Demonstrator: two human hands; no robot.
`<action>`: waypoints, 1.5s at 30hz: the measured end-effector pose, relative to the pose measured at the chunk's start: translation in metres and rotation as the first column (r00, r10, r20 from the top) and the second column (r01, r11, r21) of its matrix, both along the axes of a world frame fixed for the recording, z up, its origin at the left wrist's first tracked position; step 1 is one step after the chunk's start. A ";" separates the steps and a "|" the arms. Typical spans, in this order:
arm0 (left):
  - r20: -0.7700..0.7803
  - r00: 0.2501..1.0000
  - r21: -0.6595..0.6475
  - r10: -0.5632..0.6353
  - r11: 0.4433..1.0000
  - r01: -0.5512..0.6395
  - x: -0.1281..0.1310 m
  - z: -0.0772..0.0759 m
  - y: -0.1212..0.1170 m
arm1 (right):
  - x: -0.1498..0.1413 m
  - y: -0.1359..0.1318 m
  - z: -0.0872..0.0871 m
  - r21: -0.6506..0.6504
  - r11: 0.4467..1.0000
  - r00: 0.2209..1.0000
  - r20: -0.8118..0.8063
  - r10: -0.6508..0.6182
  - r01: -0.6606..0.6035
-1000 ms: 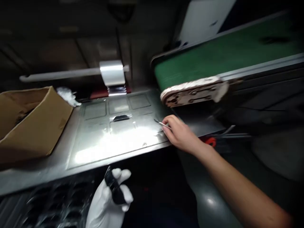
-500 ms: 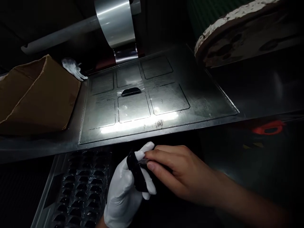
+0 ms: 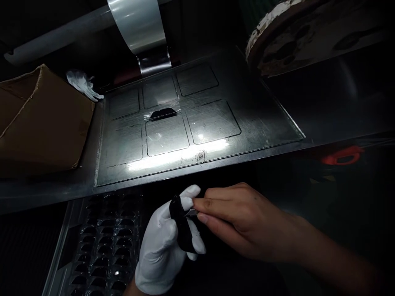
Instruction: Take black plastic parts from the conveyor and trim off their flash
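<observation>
As the head view looks down past the near edge of the tabletop (image 3: 327, 98), all the action sits between the white-gloved left hand (image 3: 160, 244) and the bare right hand (image 3: 243, 224). There's the black piece (image 3: 184, 230), up in the left hand's fingers, and the thin metal tool (image 3: 191, 212) points in at it from the right hand; whether the tip touches, I can't tell! Doing this well, I'd say, calls for a steady left hand, short, light strokes, and gloved fingertips kept clear of that tip.

Now the grips: the left hand is half closed, clamped around the piece, fingertips showing beyond it. Tighter in the right hand: thumb and forefinger pinched together on the tool, mostly hidden, right up beside the left hand's fingers.

Just left of the left hand sits a tray (image 3: 57, 279) of dark pieces (image 3: 105, 241). Beyond both hands, a second black piece (image 3: 163, 114) lies at the clear plate (image 3: 253, 135), on or under it, and farther out to the left stands the cardboard box (image 3: 55, 127).
</observation>
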State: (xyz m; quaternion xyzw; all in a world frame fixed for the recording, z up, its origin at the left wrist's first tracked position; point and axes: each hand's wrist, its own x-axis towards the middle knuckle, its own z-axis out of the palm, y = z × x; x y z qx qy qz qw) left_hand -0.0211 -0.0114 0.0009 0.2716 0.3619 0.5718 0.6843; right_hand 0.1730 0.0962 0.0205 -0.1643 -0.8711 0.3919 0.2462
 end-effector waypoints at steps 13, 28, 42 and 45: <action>0.032 0.996 0.008 0.082 0.997 -0.082 0.003 0.001 -0.004 | 0.000 -0.006 0.000 -0.018 1.000 1.000 0.005 0.025 -0.025; 0.118 0.993 -0.031 0.025 0.999 -0.022 0.003 -0.002 -0.010 | -0.002 -0.018 -0.004 -0.062 0.998 1.000 -0.021 0.018 -0.020; 0.173 0.985 -0.049 0.022 0.999 -0.013 0.001 0.001 -0.009 | -0.004 -0.032 -0.005 -0.155 0.988 0.998 -0.067 0.017 -0.027; 0.138 0.989 0.004 0.053 0.999 -0.054 -0.001 -0.003 -0.009 | -0.004 -0.033 -0.004 -0.215 0.976 0.990 -0.131 -0.049 0.020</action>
